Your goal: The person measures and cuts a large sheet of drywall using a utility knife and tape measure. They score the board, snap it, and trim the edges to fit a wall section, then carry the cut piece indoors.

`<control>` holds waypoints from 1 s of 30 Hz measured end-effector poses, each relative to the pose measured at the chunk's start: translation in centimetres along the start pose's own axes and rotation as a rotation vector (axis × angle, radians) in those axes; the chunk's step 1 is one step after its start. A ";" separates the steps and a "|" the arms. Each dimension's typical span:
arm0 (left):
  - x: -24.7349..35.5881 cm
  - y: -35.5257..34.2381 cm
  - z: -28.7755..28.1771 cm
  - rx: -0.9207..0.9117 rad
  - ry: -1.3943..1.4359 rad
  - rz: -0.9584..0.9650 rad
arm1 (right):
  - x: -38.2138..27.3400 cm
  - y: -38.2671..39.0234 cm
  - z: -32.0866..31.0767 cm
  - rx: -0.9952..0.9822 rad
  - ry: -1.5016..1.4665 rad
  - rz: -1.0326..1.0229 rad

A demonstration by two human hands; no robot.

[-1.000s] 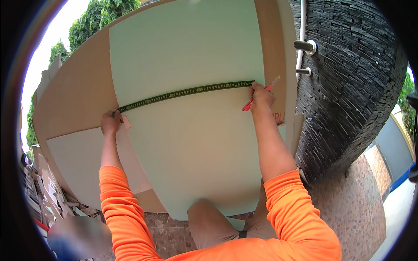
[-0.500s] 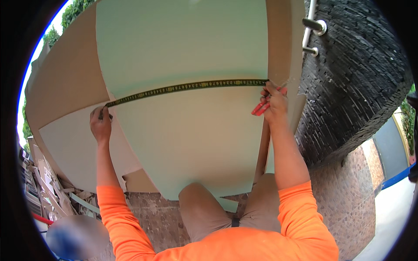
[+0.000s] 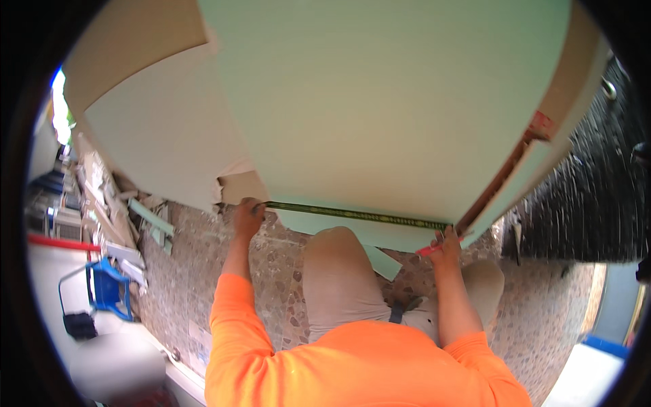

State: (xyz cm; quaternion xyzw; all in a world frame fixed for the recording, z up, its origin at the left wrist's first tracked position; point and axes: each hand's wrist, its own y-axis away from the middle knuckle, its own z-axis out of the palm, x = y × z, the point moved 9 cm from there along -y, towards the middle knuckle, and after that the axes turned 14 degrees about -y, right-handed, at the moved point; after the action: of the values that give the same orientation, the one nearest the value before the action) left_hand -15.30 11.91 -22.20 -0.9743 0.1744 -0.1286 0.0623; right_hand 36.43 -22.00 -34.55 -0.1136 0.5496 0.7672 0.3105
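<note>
A dark green tape measure (image 3: 352, 216) stretches across the lower part of the pale green board (image 3: 391, 108), close to its bottom edge. My left hand (image 3: 249, 217) grips the tape at its left end, beside a torn brown patch. My right hand (image 3: 445, 244) is closed on the other end at the board's right edge and also holds a red tool (image 3: 425, 250), apparently a utility knife. A pale grey sheet (image 3: 149, 136) and a brown sheet (image 3: 135, 41) lie at the board's left.
Scraps of board (image 3: 149, 217) lie on the paved floor (image 3: 183, 278) at left, near a blue chair (image 3: 108, 288) and a red bar (image 3: 61, 241). A dark stone wall (image 3: 576, 217) stands at right. My knees are bent below the board.
Both hands and the tape have moved down the board from its middle to near the bottom edge. My view has tilted downward, showing more floor and the blue chair.
</note>
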 end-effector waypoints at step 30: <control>-7.4 -1.2 13.0 -0.449 0.139 -0.132 | 6.1 -4.0 -4.2 0.097 0.054 0.138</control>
State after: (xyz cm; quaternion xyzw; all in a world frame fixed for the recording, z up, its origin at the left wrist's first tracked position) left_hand -18.12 16.67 -36.16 -0.9618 0.1386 -0.1571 -0.1763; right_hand 33.33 -22.85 -42.32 -0.0807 0.6010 0.7558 0.2470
